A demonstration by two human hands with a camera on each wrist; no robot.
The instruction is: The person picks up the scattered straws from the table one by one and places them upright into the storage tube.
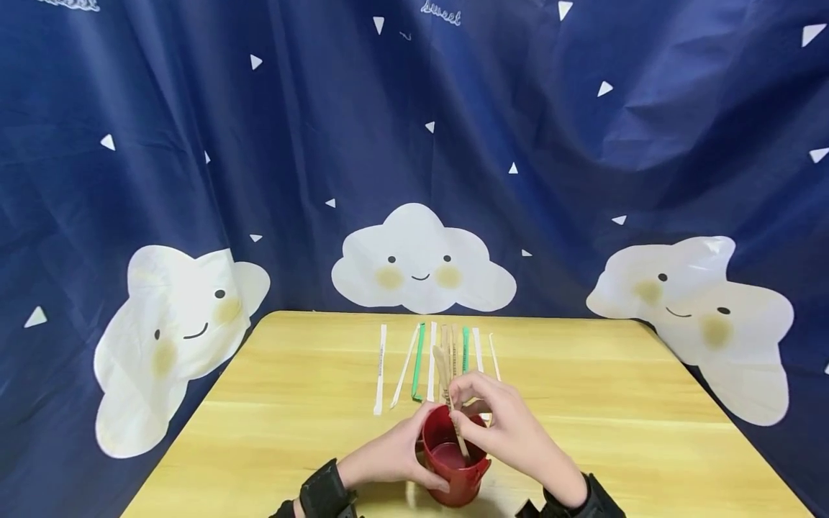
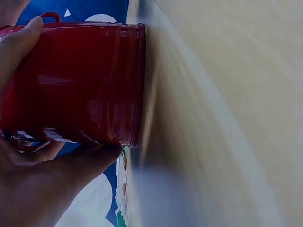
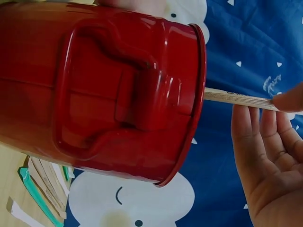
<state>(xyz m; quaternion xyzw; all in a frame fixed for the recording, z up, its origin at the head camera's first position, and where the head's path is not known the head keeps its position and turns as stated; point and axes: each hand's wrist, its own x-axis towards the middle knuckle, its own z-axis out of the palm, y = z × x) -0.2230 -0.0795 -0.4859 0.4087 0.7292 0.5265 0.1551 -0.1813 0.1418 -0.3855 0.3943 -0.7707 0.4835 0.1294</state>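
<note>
A red metal bucket (image 1: 463, 491) with a side handle (image 3: 61, 94) stands near the front of the table, its mouth facing up. My left hand (image 1: 396, 453) grips its wall, thumb on one side and fingers on the other. Over the rim, my right hand (image 1: 512, 430) pinches a thin brown paper-wrapped straw (image 3: 222, 97) between thumb and fingertips. The lower end of that straw reaches down inside the bucket, slanting toward the bottom. In the left wrist view the bucket's base (image 2: 137, 85) is right at the tabletop.
Behind the bucket, several wrapped straws lie side by side on the wooden table (image 1: 291, 403): white (image 1: 380, 370), green (image 1: 419, 360) and brown ones. A dark blue curtain (image 1: 414, 173) with clouds and triangles hangs beyond the table's back edge.
</note>
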